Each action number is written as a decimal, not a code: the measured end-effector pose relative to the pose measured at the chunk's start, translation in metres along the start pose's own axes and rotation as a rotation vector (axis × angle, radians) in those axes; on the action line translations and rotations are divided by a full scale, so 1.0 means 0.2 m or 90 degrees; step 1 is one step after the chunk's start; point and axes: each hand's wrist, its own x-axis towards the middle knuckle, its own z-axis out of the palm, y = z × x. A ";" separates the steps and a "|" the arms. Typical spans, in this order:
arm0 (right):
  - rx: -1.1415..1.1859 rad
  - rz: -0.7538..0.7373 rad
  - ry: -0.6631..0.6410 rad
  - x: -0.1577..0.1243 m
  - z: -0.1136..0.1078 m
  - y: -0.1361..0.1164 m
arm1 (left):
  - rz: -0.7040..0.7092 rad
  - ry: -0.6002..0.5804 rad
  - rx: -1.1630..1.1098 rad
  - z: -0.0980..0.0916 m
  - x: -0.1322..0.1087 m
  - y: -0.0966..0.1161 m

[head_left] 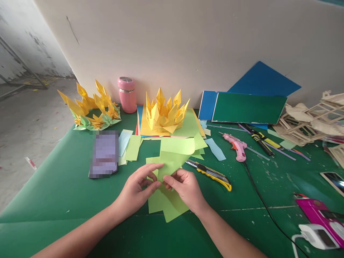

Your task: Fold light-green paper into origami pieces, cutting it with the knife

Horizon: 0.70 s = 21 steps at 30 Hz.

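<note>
The right hand (186, 188) is pinching 1 green sheet (176, 160) above overlapping papers (172, 210) too hidden for counting; the left hand (140, 184) is curving at its edge, thumb and fingers parted, contact unclear. Beyond, 2 yellow paper crowns (166, 120) are standing; far right, 1 phone (333, 182) is lying cut off.

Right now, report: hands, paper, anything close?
Right hand pinching curled green sheet; left hand at its edge. Loose green sheets beneath. Utility knife nearby.

This looks like a craft workshop: glue gun (238, 146), utility knife (213, 173) and yellow origami (166, 116) share a green table (61, 193).
</note>
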 end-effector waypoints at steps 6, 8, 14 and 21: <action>0.045 -0.025 0.022 0.00 0.01 0.01 | -0.056 0.049 -0.173 0.04 0.00 0.01; 0.077 -0.029 0.029 0.00 0.01 0.01 | -0.055 0.052 -0.193 0.05 -0.01 0.02; 0.147 -0.042 0.028 0.00 0.03 0.02 | -0.042 0.100 -0.182 0.10 -0.03 0.04; 0.185 -0.045 0.016 -0.01 0.04 0.03 | -0.009 0.161 -0.157 0.13 -0.04 0.06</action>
